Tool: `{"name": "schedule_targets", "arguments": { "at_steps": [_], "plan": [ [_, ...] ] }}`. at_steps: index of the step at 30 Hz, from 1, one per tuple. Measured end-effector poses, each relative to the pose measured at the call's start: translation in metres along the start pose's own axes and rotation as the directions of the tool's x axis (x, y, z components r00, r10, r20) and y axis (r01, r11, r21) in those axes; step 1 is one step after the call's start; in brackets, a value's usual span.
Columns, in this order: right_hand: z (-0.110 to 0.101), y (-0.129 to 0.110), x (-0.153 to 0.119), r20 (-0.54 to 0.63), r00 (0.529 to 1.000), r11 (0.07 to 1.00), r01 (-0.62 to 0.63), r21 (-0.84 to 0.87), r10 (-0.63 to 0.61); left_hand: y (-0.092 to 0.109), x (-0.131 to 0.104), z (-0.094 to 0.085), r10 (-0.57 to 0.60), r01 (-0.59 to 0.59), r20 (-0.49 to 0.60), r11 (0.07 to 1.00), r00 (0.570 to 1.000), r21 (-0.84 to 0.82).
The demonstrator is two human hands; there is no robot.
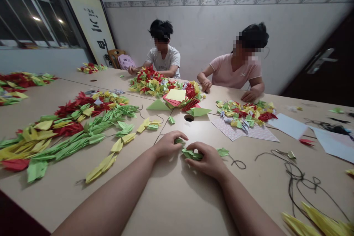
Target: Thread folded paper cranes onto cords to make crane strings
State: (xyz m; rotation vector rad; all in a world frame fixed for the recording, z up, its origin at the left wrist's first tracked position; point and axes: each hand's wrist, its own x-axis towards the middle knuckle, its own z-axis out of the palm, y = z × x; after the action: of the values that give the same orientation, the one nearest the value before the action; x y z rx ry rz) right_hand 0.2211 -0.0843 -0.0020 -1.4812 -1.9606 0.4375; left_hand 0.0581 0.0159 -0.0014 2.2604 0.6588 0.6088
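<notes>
My left hand curls over the table with a green folded-paper piece at its fingertips. Close beside it, the thumb and fingers of my right hand are closed round a strand of green folded-paper pieces. From that hand's far side the strand runs out to another green piece and a loose loop of dark cord. A single green folded piece lies just beyond my left hand. To the left stretches a strand of yellow folded pieces. My fingers partly hide what they hold.
Long green strands and red and yellow heaps cover the left side. Paper squares are stacked ahead. Tangled black cord and a binder clip lie right. Two people sit opposite. The table has a hole.
</notes>
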Motion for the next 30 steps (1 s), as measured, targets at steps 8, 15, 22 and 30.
{"name": "schedule_targets", "arguments": {
  "at_steps": [8,15,22,30],
  "plan": [
    [0.0020,-0.0028,-0.0008,-0.039,0.999,0.996,-0.021,-0.090,0.018,0.0039,0.0004,0.0007,-0.028,0.028,-0.028,1.000,0.999,0.010],
    [0.0021,-0.0008,0.0001,-0.128,0.991,0.993,-0.041,-0.110,0.026,0.0013,0.0021,0.0021,-0.088,0.086,-0.026,0.994,0.996,-0.074],
    [0.0023,-0.0003,0.0009,-0.150,0.988,0.994,-0.031,-0.106,0.015,-0.0028,0.0027,0.0046,-0.212,0.210,0.019,0.946,0.977,-0.248],
    [0.0024,0.0021,0.0021,-0.170,0.985,0.994,-0.003,-0.108,-0.016,-0.0024,0.0007,0.0050,-0.103,0.101,-0.022,0.991,0.994,-0.083]
  ]
}}
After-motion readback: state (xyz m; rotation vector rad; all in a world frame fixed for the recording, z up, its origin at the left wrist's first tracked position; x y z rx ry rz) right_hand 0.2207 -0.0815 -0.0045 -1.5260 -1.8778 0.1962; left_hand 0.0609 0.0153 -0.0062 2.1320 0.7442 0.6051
